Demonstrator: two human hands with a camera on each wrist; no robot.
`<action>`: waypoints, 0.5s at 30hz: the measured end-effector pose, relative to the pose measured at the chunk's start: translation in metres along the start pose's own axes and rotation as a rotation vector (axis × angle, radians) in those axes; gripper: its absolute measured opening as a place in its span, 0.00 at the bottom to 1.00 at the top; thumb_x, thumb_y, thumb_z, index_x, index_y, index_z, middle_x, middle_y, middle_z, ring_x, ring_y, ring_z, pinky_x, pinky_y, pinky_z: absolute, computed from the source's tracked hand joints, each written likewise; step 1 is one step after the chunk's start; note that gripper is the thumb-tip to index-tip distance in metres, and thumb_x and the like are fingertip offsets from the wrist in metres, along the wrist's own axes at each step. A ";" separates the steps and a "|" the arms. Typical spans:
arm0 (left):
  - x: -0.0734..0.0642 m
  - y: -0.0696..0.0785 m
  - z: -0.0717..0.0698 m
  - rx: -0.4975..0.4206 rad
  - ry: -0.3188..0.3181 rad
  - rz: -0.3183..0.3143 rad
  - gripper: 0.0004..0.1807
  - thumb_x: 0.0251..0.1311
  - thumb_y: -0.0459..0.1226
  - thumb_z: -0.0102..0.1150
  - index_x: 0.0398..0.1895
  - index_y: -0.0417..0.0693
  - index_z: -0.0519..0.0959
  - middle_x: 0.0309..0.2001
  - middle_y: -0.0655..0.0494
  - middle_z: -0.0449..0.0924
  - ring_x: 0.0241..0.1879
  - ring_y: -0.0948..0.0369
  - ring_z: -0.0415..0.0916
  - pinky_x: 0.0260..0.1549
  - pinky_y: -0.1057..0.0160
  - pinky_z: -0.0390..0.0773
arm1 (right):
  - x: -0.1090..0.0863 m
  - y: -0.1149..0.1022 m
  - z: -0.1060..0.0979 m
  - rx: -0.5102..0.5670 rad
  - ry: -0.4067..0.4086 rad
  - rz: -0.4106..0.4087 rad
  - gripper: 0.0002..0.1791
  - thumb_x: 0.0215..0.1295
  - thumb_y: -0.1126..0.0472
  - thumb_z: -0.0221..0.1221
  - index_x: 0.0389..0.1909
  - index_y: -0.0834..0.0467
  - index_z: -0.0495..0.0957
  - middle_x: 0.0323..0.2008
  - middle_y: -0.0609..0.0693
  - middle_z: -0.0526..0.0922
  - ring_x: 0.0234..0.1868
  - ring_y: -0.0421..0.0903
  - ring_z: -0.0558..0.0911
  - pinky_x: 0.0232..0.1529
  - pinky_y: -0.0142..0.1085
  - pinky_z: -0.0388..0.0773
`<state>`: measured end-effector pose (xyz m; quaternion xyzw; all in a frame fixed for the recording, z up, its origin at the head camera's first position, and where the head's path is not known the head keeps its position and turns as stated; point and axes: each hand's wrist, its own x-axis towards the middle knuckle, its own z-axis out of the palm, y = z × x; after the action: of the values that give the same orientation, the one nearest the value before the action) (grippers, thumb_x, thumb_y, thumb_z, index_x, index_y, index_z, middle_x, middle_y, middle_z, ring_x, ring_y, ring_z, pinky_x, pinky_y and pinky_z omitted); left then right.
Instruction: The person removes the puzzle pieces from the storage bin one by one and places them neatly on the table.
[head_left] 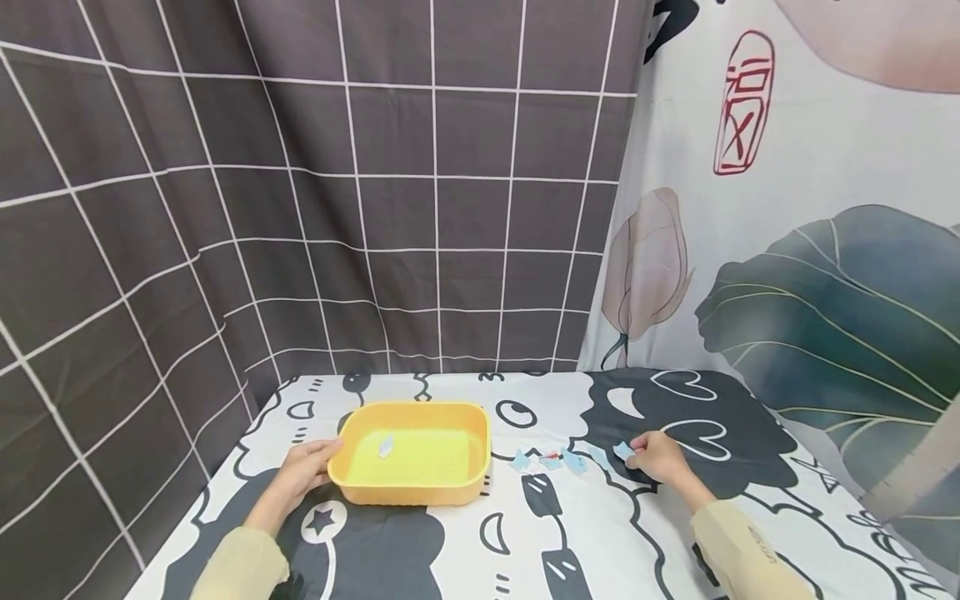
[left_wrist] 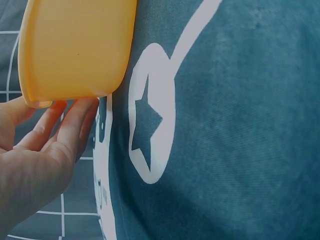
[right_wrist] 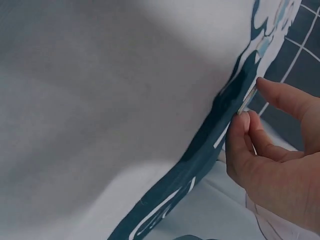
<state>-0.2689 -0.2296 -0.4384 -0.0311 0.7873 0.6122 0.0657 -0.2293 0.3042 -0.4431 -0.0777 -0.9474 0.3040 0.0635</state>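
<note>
A yellow plastic basin (head_left: 408, 496) stands on the left part of the cloth-covered table. My left hand (head_left: 306, 468) holds its left end, thumb at the rim and fingers against the outer wall (left_wrist: 80, 55). Inside the basin lies a small whitish flat piece (head_left: 386, 447). Over to the right, my right hand (head_left: 663, 457) pinches a thin light-blue piece (head_left: 623, 451) between thumb and fingers; the right wrist view shows this piece (right_wrist: 247, 101) edge-on. Between basin and right hand, several similar light-blue pieces (head_left: 573, 462) lie in a loose row, one with a red patch (head_left: 551, 461).
The tablecloth (head_left: 517, 525) has black and white cartoon prints. A dark grid-patterned curtain (head_left: 390, 208) hangs behind and to the left. On the right hangs a white curtain with a leaf print (head_left: 840, 308).
</note>
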 end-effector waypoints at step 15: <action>0.000 -0.001 -0.001 -0.002 -0.003 -0.002 0.31 0.70 0.42 0.52 0.61 0.19 0.65 0.44 0.46 0.85 0.37 0.65 0.82 0.41 0.64 0.87 | -0.003 0.000 0.009 -0.015 0.024 -0.031 0.18 0.45 0.68 0.68 0.37 0.76 0.79 0.28 0.59 0.83 0.31 0.48 0.79 0.33 0.39 0.79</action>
<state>-0.2690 -0.2305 -0.4387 -0.0309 0.7867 0.6129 0.0673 -0.2281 0.2982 -0.4507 -0.0670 -0.9499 0.2948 0.0790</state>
